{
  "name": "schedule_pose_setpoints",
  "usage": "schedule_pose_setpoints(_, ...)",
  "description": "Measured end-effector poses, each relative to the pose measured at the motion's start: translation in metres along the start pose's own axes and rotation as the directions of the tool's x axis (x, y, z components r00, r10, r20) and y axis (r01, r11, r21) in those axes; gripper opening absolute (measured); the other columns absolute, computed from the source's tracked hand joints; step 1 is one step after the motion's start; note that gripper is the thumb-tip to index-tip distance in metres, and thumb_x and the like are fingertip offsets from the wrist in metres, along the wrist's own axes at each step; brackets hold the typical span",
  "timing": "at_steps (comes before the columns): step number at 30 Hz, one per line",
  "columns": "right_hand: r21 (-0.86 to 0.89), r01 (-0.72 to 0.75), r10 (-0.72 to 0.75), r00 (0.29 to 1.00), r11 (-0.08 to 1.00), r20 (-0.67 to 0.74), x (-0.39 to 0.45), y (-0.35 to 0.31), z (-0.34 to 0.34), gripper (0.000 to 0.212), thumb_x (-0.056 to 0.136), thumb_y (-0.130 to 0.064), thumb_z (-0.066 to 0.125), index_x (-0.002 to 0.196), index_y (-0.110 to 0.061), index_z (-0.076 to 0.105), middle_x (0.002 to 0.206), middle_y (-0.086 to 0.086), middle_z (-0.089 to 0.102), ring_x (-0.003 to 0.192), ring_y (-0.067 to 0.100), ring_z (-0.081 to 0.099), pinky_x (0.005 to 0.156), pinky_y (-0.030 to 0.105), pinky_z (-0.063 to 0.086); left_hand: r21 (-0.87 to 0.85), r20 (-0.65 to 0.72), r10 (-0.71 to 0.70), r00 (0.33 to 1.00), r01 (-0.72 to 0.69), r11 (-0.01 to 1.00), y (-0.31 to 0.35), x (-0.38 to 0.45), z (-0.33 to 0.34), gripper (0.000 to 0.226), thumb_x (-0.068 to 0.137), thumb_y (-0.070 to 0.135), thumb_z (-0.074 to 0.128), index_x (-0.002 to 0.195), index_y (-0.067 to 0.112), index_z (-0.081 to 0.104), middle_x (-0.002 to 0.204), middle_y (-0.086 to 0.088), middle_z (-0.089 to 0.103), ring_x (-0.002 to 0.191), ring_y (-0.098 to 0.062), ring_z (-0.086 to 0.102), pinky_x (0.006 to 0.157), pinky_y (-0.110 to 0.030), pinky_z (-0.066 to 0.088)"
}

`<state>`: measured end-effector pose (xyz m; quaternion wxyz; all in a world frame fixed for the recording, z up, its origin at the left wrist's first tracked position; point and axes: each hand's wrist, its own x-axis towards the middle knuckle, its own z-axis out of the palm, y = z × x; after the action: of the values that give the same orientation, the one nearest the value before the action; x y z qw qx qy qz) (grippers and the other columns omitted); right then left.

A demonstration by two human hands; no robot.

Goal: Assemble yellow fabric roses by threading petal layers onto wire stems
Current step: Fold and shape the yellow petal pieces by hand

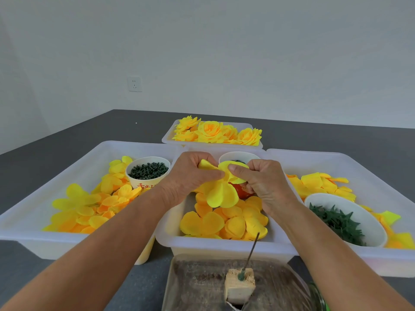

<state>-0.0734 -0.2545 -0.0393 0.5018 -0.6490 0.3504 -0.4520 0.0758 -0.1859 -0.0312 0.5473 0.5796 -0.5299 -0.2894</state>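
Both hands hold one yellow fabric petal layer [221, 194] above the middle tray [170, 241]. My left hand [190, 176] pinches its upper left lobes, and my right hand [260, 180] pinches the upper right lobes with thumb and fingers. The lower petals hang free between the hands. A thin wire stem [252, 252] stands tilted in a small tan foam block [240, 286] near the front edge, below the hands. Loose yellow-orange petal layers [224, 223] fill the middle tray.
A left tray [33, 223] holds petals and a paper cup of dark green pieces [148, 170]. The right tray [368, 167] holds petals and a white bowl of green calyx pieces [336, 221]. Finished yellow roses [215, 131] lie in a far tray. A clear tray [193, 286] holds the foam block.
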Motion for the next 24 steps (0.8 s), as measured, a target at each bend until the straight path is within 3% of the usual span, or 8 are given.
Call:
schedule_pose_setpoints(3, 0.023, -0.002, 0.001, 1.0, 1.0, 0.024, -0.0007, -0.0013, 0.0013, 0.044, 0.072, -0.024, 0.079, 0.048, -0.016, 0.042, 0.04, -0.009, 0.033, 0.039, 0.009, 0.03, 0.043, 0.023, 0.031, 0.02, -0.032, 0.047, 0.998, -0.046, 0.999, -0.0004, -0.0001, 0.0014, 0.016, 0.076, 0.0, 0.071, 0.067, 0.012, 0.064, 0.061, 0.002, 0.059, 0.054, -0.006, 0.053, 0.054, -0.02, 0.045)
schedule_pose_setpoints(7, 0.049, -0.057, 0.054, 0.997, 0.997, 0.055, -0.0016, -0.0037, 0.0005, 0.052, 0.072, -0.035, 0.076, 0.035, -0.023, 0.041, 0.037, -0.011, 0.032, 0.039, 0.009, 0.029, 0.041, 0.019, 0.03, -0.071, -0.062, 0.069, 0.996, -0.073, 0.995, -0.0009, 0.0012, 0.001, 0.016, 0.081, -0.001, 0.067, 0.077, 0.015, 0.068, 0.074, -0.009, 0.064, 0.067, -0.027, 0.057, 0.065, -0.037, 0.051)
schedule_pose_setpoints(9, 0.097, -0.102, 0.097, 0.994, 0.99, 0.059, -0.0008, -0.0043, -0.0002, 0.046, 0.069, -0.044, 0.074, 0.042, -0.023, 0.044, 0.037, -0.009, 0.036, 0.039, 0.008, 0.031, 0.04, 0.018, 0.029, -0.117, -0.094, 0.067, 0.993, -0.078, 0.99, 0.0, 0.0015, 0.0024, 0.015, 0.08, 0.001, 0.068, 0.077, 0.016, 0.069, 0.076, -0.013, 0.065, 0.07, -0.029, 0.056, 0.069, -0.038, 0.05)
schedule_pose_setpoints(12, 0.196, -0.183, 0.165, 0.98, 0.963, 0.107, 0.0006, -0.0068, -0.0009, 0.043, 0.06, -0.053, 0.07, 0.066, -0.013, 0.055, 0.042, -0.006, 0.04, 0.042, 0.009, 0.028, 0.043, 0.021, 0.024, -0.154, -0.133, 0.093, 0.987, -0.113, 0.981, 0.0013, 0.0004, 0.0024, 0.015, 0.077, 0.001, 0.071, 0.078, 0.016, 0.071, 0.08, -0.01, 0.07, 0.074, -0.027, 0.062, 0.07, -0.032, 0.054)
schedule_pose_setpoints(15, 0.189, -0.212, 0.184, 0.971, 0.959, 0.155, 0.0006, -0.0066, -0.0012, 0.038, 0.059, -0.053, 0.07, 0.051, -0.019, 0.053, 0.042, -0.004, 0.039, 0.038, 0.01, 0.026, 0.045, 0.023, 0.022, -0.11, -0.077, 0.165, 0.983, -0.172, 0.979, 0.0018, -0.0023, 0.0003, 0.02, 0.078, -0.006, 0.067, 0.091, 0.01, 0.071, 0.096, -0.018, 0.069, 0.085, -0.026, 0.063, 0.08, -0.035, 0.053)
schedule_pose_setpoints(17, 0.13, -0.201, 0.177, 0.969, 0.971, 0.174, -0.0008, -0.006, -0.0009, 0.041, 0.055, -0.054, 0.073, 0.047, -0.021, 0.05, 0.042, -0.004, 0.037, 0.038, 0.01, 0.026, 0.041, 0.021, 0.023, -0.032, -0.013, 0.2, 0.98, -0.201, 0.979, 0.0025, -0.0042, 0.0024, 0.024, 0.077, -0.01, 0.066, 0.096, 0.006, 0.069, 0.094, -0.016, 0.068, 0.077, -0.011, 0.063, 0.073, -0.026, 0.054)
schedule_pose_setpoints(19, 0.093, -0.185, 0.165, 0.968, 0.978, 0.188, -0.0017, -0.0052, 0.0, 0.047, 0.05, -0.058, 0.074, 0.052, -0.018, 0.048, 0.043, -0.003, 0.037, 0.039, 0.01, 0.027, 0.04, 0.02, 0.024, -0.01, 0.001, 0.213, 0.977, -0.213, 0.977, 0.0042, -0.0051, 0.0052, 0.021, 0.075, -0.009, 0.069, 0.089, 0.007, 0.069, 0.089, -0.008, 0.067, 0.073, -0.004, 0.062, 0.07, -0.022, 0.053)
schedule_pose_setpoints(24, 0.202, -0.21, 0.182, 0.972, 0.957, 0.149, 0.0012, -0.0072, -0.0003, 0.046, 0.052, -0.058, 0.072, 0.057, -0.018, 0.05, 0.042, -0.004, 0.036, 0.04, 0.011, 0.024, 0.044, 0.023, 0.019, -0.22, -0.167, 0.117, 0.979, -0.153, 0.963, 0.0061, -0.0024, -0.0011, 0.012, 0.08, -0.004, 0.064, 0.091, -0.006, 0.067, 0.103, -0.024, 0.066, 0.094, -0.029, 0.062, 0.09, -0.037, 0.05)
